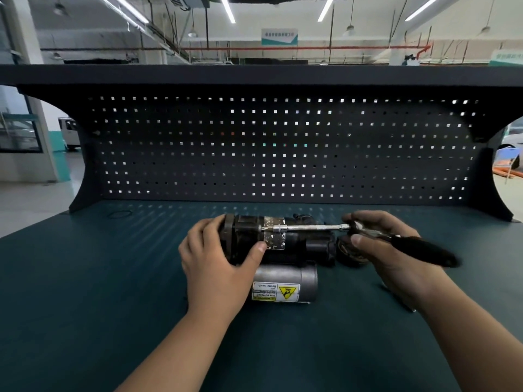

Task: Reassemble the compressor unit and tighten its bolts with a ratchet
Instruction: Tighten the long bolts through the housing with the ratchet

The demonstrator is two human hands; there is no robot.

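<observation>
The black compressor unit [297, 244] lies on its side in the middle of the bench. Its silver cylinder [285, 281] with a yellow warning label faces me. My left hand [218, 267] grips the unit's left end, thumb on a torn label. My right hand [387, 250] holds the ratchet [410, 244] near its head; the black handle sticks out to the right. A long chrome extension bar [308, 228] runs left from the ratchet head across the top of the unit, with its socket against the left end housing. The bolt itself is hidden.
The teal bench mat [113, 292] spreads around the unit. A dark pegboard back panel [268, 148] rises behind, with a shelf above it. A thin black ring [120, 214] lies at the far left of the bench.
</observation>
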